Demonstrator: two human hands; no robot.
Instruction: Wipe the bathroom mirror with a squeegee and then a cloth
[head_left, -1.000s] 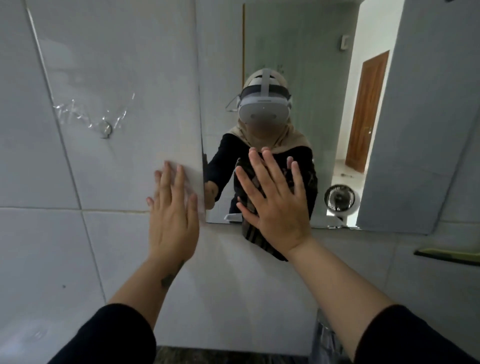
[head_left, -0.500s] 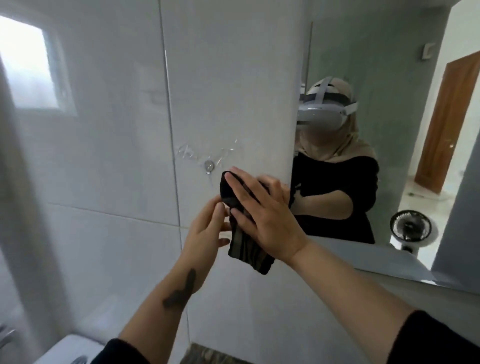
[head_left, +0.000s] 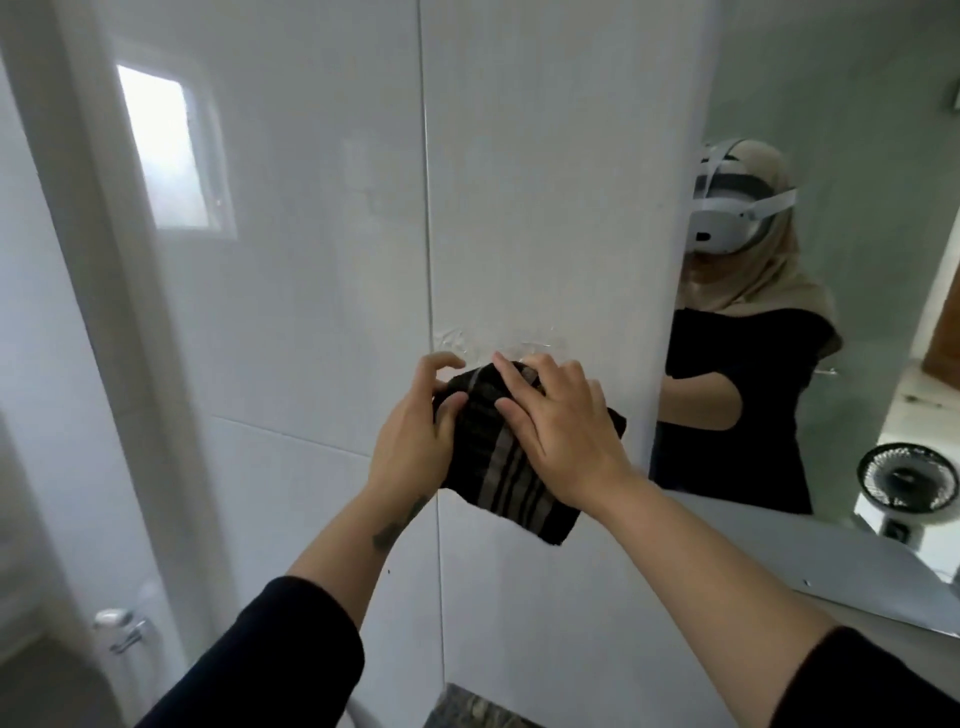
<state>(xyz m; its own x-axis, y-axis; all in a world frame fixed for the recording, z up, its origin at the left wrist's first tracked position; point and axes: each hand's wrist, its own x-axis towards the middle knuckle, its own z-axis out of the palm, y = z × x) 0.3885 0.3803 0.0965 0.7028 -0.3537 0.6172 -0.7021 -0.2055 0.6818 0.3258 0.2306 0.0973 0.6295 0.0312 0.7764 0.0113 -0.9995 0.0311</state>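
The cloth (head_left: 511, 452) is dark, almost black, with pale tan stripes running along its length. It is folded into a thick pad and held up against the white tiled wall, tilted so its lower corner points down and to the right. Its upper part is bunched and its lower edge hangs free and ragged. It lies just left of the mirror (head_left: 831, 260), whose left edge stands near the cloth's right corner; whether the two touch cannot be told. The mirror is a large frameless pane fixed flat to the wall. The squeegee is not seen.
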